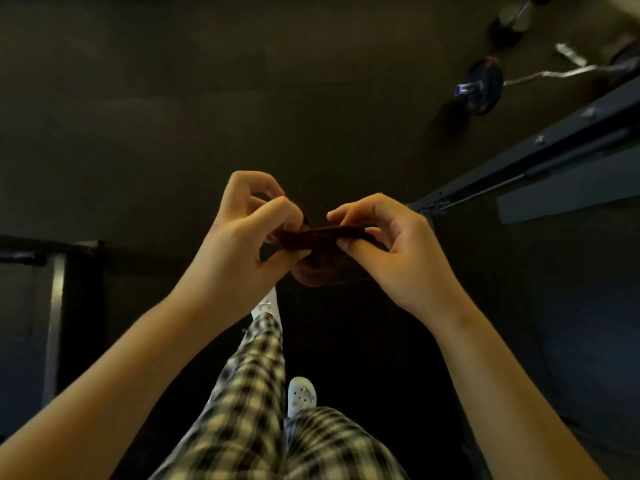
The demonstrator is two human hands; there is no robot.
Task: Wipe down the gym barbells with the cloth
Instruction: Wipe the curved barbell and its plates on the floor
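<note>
Head view: I have the cloth (pixel 322 233), a small dark piece, held up at the centre of the picture between both hands. My left grip (pixel 239 230) has its fingers curled, with thumb and fingertips pinching the cloth's nine o'clock end. My right grip (pixel 391 237) pinches the three o'clock end the same way, its other fingers loosely bent above. The cloth runs taut and edge-on between them, and a darker fold seems to sag below, though it is too dim to be sure.

The barbell (pixel 540 75), a bent bar with a dark plate on its near end, lies on the floor (pixel 173 116) far out at about two o'clock, well apart from my hands. A second bar (pixel 512 19) sits blurred beyond it at one o'clock. A dark frame (pixel 554 143) slants along the three o'clock side. My checked trousers (pixel 256 393) and a white shoe (pixel 302 394) are at six o'clock.

I judge this to be the preparing step: readying the cloth, with no bar touched yet. The next move calls for gathering the cloth into one grip, walking towards two o'clock, bending down and closing the cloth round the bar.
</note>
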